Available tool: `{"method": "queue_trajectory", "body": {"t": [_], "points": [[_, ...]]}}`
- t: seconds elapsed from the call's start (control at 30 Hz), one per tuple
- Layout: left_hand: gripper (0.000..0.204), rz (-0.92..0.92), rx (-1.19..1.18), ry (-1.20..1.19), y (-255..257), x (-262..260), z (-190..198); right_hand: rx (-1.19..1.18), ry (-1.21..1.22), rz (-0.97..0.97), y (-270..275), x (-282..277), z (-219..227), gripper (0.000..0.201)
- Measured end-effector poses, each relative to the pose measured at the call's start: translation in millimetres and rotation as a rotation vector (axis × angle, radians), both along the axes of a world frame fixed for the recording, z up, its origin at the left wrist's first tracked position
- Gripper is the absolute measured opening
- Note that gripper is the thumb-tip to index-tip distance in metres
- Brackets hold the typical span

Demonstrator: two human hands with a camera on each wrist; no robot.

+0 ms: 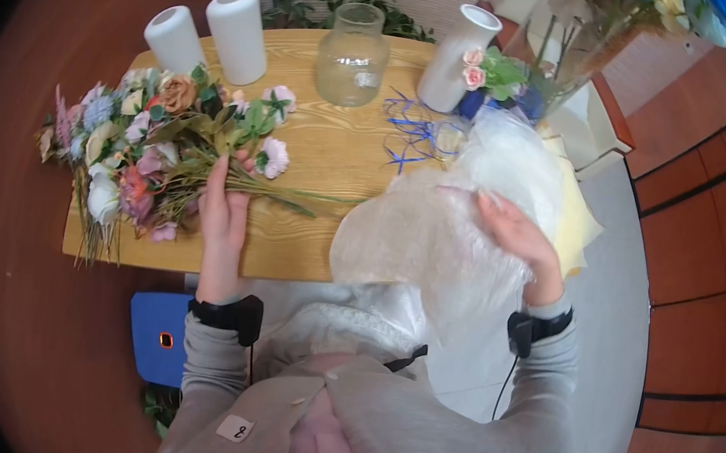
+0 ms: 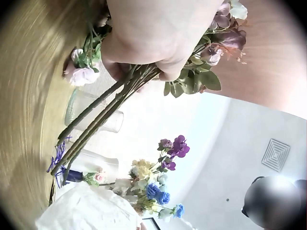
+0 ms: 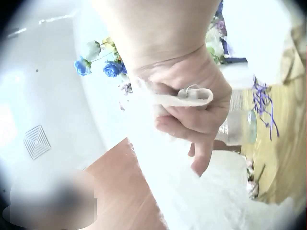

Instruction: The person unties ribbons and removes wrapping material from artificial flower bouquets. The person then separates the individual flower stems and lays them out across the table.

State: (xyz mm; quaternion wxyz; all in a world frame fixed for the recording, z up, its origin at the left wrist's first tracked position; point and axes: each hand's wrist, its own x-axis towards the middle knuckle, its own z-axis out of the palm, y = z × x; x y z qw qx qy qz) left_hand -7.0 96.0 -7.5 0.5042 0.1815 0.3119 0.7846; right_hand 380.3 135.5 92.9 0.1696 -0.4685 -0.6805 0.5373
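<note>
My left hand (image 1: 224,219) grips a bunch of flowers by their stems (image 2: 103,115), low over the left half of the table. Its pink, tan and purple blooms (image 2: 229,36) point left in the head view, and the bare stem ends reach right. More loose flowers (image 1: 103,197) lie beside and under that hand, overlapping the bunch. On the right, my right hand (image 1: 518,233) holds a thin white sheet of wrapping paper (image 1: 398,240), whose edge curls between thumb and fingers in the right wrist view. The sheet hangs past the table's front edge, partly covering the stem tips.
Along the back of the wooden table (image 1: 309,252) stand two white vases (image 1: 238,36), a clear glass jar (image 1: 351,65) and another white vase (image 1: 458,60). Blue ribbon (image 1: 417,131) lies tangled near more wrapping paper (image 1: 573,199). A tall glass vase (image 1: 558,55) holds blue flowers.
</note>
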Motion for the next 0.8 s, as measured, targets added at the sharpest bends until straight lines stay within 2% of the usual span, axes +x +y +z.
{"method": "queue_trajectory", "body": {"t": [0.07, 0.1, 0.17, 0.2, 0.27, 0.3, 0.33, 0.4, 0.53, 0.6, 0.7, 0.8], "points": [[0.028, 0.013, -0.015, 0.023, -2, 1, 2, 0.156, -0.208, -0.065, 18, 20, 11, 0.042], [0.028, 0.008, -0.013, 0.027, -2, 1, 2, 0.157, -0.212, -0.073, 33, 34, 11, 0.042], [0.029, 0.007, -0.032, 0.035, -4, 3, 3, 0.359, 0.08, -0.11, 67, 70, -2, 0.048], [0.031, 0.012, -0.049, 0.047, -4, 3, 4, 0.361, 0.078, -0.113, 82, 89, -6, 0.048], [0.031, 0.017, -0.06, 0.046, -5, 3, 4, 0.238, 0.165, -0.381, 94, 104, 4, 0.052], [0.03, 0.019, -0.064, 0.062, -5, 2, 5, 0.157, 0.29, -0.378, 94, 110, 3, 0.055], [0.03, 0.022, -0.067, 0.078, -6, 2, 5, 0.161, 0.289, -0.38, 94, 115, 2, 0.055], [0.03, 0.014, -0.06, 0.076, -6, 1, 5, 0.251, 0.105, -0.397, 96, 129, -5, 0.056], [0.027, 0.03, -0.059, 0.07, -6, 3, 5, 0.314, 0.062, -0.461, 95, 150, -40, 0.058], [0.027, 0.021, -0.061, 0.066, -7, 3, 4, 0.28, -0.036, -0.531, 97, 166, -61, 0.061], [0.028, -0.006, -0.064, 0.068, -7, 1, 0, 0.202, 0.068, -0.644, 86, 161, -72, 0.064], [0.029, -0.034, -0.074, 0.077, -8, 4, 2, 0.115, 0.084, -0.603, 88, 182, -89, 0.06]]}}
